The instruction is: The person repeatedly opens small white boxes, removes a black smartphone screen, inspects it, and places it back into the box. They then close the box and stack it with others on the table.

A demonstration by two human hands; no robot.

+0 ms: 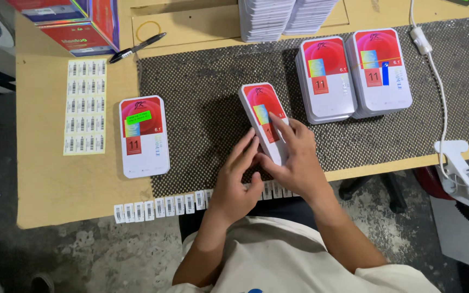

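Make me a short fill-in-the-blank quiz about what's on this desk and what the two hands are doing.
1. Both hands, left hand and right hand, hold one flat ____.
2. The black pen lies beside a yellow ____ band.
3. The box with the green sticker lies to the person's ____.

Missing words: box; rubber; left

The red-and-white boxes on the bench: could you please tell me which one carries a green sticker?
The lone box at the far left, off the mat; it has a bright green sticker near its top. The others show none.
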